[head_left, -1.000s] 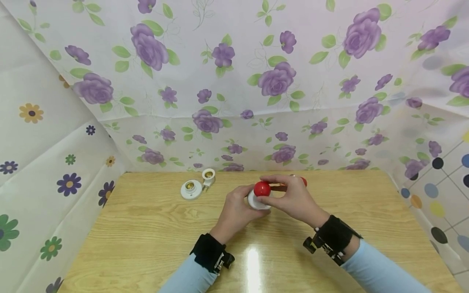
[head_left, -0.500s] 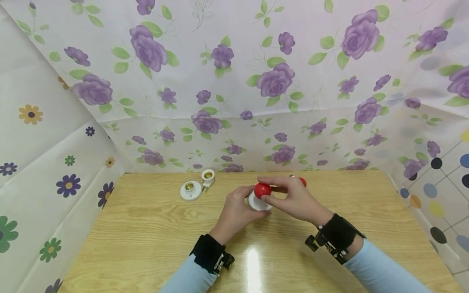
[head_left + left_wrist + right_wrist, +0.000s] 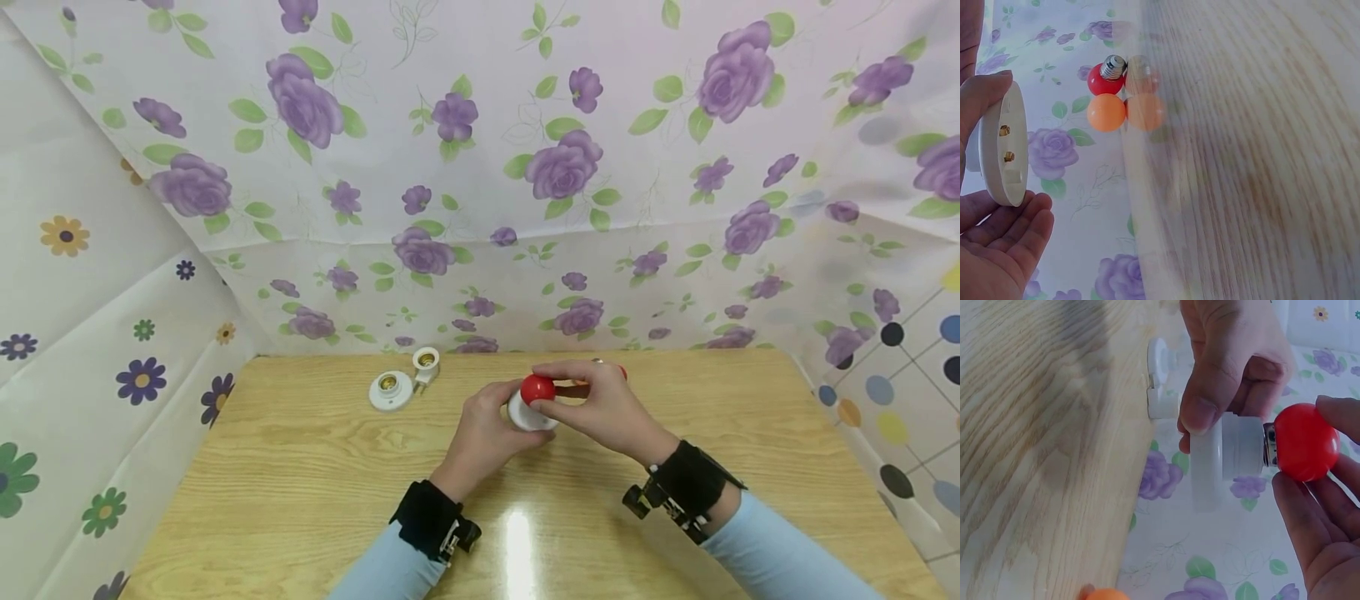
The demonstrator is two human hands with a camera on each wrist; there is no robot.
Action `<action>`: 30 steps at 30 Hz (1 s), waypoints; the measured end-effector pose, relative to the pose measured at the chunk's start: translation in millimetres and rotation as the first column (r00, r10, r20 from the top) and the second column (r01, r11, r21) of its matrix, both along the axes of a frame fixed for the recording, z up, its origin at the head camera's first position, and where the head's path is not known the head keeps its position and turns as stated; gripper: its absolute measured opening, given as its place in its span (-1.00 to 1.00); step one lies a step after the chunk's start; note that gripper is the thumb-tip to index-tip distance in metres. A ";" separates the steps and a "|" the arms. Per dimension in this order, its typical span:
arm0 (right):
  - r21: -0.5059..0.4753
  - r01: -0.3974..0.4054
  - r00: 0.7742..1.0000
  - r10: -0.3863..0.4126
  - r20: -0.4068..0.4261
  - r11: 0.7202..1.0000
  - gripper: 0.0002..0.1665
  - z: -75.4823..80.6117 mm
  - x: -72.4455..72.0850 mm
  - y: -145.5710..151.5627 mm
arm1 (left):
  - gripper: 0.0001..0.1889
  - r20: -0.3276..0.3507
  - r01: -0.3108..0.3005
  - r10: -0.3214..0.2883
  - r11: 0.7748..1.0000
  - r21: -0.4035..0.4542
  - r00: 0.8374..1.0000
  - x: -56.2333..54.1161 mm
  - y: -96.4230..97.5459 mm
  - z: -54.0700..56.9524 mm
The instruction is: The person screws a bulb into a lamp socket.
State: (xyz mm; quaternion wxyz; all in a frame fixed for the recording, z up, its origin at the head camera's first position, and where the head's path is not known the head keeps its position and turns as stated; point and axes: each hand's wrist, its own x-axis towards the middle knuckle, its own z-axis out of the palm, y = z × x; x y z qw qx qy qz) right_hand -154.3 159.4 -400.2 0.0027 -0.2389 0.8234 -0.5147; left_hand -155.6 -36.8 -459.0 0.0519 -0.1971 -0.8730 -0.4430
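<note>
My left hand [image 3: 487,429] holds a round white lamp holder [image 3: 527,417] by its rim, raised above the table. In the left wrist view, two brass screws show on the holder's underside [image 3: 1007,144]. The fingers and thumb of my right hand [image 3: 611,412] pinch a red light bulb [image 3: 537,390] over the holder. From the right wrist, the red bulb's metal screw cap [image 3: 1270,445] sits at the mouth of the white socket [image 3: 1242,445], partly inside it, with some thread showing.
A round lamp holder [image 3: 390,390] and a plug-in lamp holder [image 3: 427,363] lie at the back left of the wooden table [image 3: 300,483]. Another red bulb [image 3: 1101,81] and an orange bulb [image 3: 1106,112] lie beyond my hands. A flowered cloth [image 3: 480,167] hangs behind.
My right fingers and thumb have shifted slightly around the red bulb. The bulb, the lamp holder and my left hand stay in nearly the same place.
</note>
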 end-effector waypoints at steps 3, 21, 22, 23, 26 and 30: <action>-0.012 0.015 1.000 -0.015 -0.009 1.000 -0.49 -0.3 1.1 -0.3 | -0.32 0.002 0.001 -0.001 1.000 -0.004 1.000 0.2 0.2 -0.3; 0.054 -0.111 0.994 0.111 -0.006 0.992 -0.44 5.2 -0.9 6.9 | -0.33 -0.012 0.018 -0.018 1.000 -0.003 1.000 -0.9 1.6 -2.5; 0.057 -0.111 0.994 0.111 -0.001 0.992 -0.44 4.9 -0.8 7.0 | -0.33 -0.014 0.018 -0.018 1.000 -0.004 1.000 -0.8 1.8 -2.3; 0.055 -0.112 0.994 0.112 0.003 0.992 -0.44 4.6 -0.7 7.0 | -0.33 -0.016 0.018 -0.018 1.000 -0.005 1.000 -0.8 2.0 -2.1; 0.052 -0.106 0.994 0.106 0.013 0.993 -0.45 4.4 0.1 6.7 | -0.33 -0.013 0.014 -0.014 1.000 -0.010 1.000 -0.7 2.3 -1.6; 0.043 -0.096 0.995 0.095 0.013 0.994 -0.47 3.2 -0.5 6.9 | -0.32 -0.008 0.012 -0.012 1.000 -0.017 1.000 -0.6 2.5 -1.5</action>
